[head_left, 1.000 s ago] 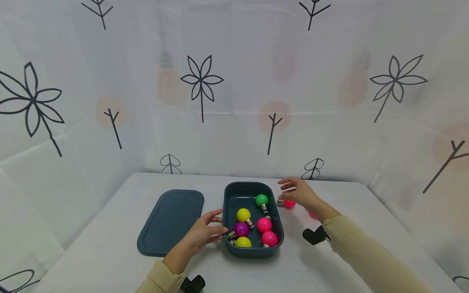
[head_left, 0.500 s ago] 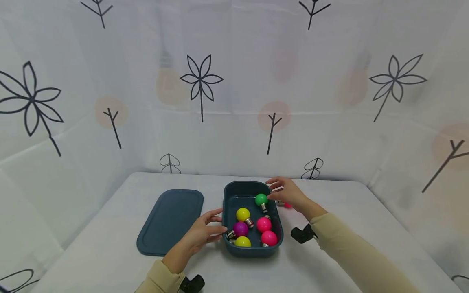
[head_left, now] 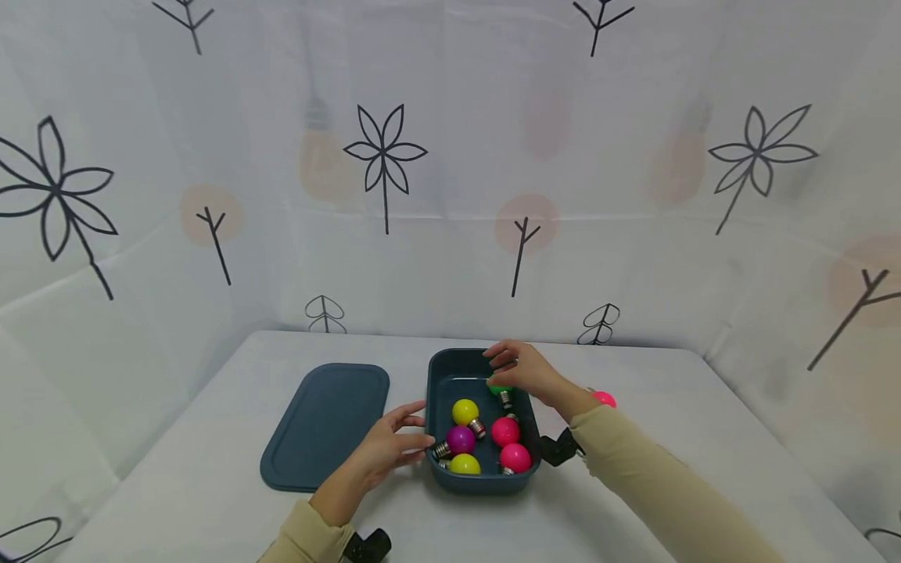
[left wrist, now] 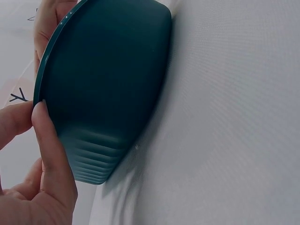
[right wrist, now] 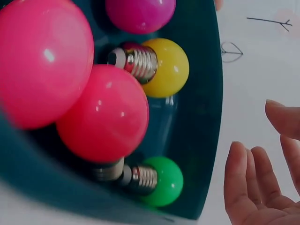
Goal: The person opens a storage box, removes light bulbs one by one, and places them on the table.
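Note:
My left hand pinches the left rim of a dark teal plastic box, thumb and finger meeting at the edge in the left wrist view. Inside the box lie several coloured light bulbs: a green bulb, a purple bulb, a yellow bulb and another yellow bulb by the near wall. A pink bulb and a second pink bulb sit on the right side. Over the far right part, partly covering the green bulb, hovers my right hand, its fingers spread with nothing between them.
A flat dark teal lid lies on the white table left of the box. Another pink bulb shows on the table behind the right forearm. A patterned white curtain hangs behind the table.
My right hand has moved left, from above a pink bulb on the table to over the box. That bulb is now hidden by the arm. The left hand stays at the rim.

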A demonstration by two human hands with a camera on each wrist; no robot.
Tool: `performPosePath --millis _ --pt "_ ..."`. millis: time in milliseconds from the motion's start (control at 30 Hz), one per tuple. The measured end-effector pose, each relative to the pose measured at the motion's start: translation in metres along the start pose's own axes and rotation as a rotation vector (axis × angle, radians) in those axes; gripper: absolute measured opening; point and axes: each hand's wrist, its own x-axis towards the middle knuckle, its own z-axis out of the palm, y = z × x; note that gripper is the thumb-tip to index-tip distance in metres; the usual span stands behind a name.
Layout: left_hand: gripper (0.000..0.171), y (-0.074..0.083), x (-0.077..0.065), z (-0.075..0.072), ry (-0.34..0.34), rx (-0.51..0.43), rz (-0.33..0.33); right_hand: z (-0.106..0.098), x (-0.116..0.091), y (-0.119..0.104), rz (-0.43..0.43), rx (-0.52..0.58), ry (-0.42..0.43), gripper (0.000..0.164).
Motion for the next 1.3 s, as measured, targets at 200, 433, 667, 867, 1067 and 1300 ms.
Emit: performPosePath --millis 200,433,667,867,1067,1300 --pt "0.068 -0.001 0.000 -0.001 0.001 -0.005 0.000 0.011 0.006 -0.001 0.006 0.004 -0.022 0.044" --pt "0.068 0.000 -0.001 -0.001 0.001 -0.011 0.003 0.018 0.011 -0.001 0.001 0.007 -0.051 0.043" --pt "0.067 0.000 -0.001 -0.002 -0.009 -0.014 0.004 0.027 0.018 0.004 0.054 -0.020 -0.065 0.041" --pt "0.066 0.000 0.000 -0.002 -0.017 -0.020 0.005 0.034 0.021 0.005 0.085 -0.047 -0.122 0.038" --pt "0.068 -0.001 0.001 -0.002 -0.023 -0.026 0.009 0.040 0.022 0.006 0.150 -0.096 -0.186 0.038" --pt "0.067 -0.001 0.002 -0.002 -0.016 -0.021 0.006 0.042 0.023 0.012 0.189 -0.142 -0.267 0.035"
